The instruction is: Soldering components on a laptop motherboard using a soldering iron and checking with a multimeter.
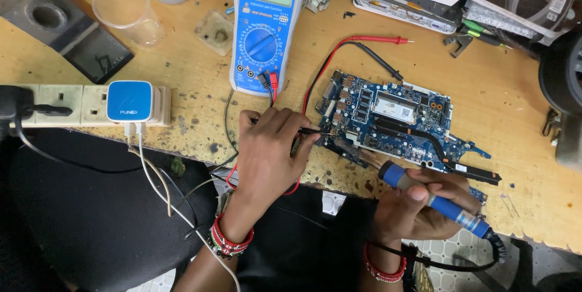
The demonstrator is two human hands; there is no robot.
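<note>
The left hand (270, 146) pinches a thin black probe (309, 129), its tip at the left edge of the blue board (394, 122), which lies on the counter (194, 86) right of centre, its near edge close to the counter's lip. The right hand (424, 204) is closed around a blue-handled iron (433, 201), lying sideways over the board's near edge. The iron could touch the black cable (418, 134) crossing the board, or brush the components. The probe may slip and bridge neighbouring pins. The red lead (339, 49) from the meter (264, 31) loops under the left wrist and could snag.
</note>
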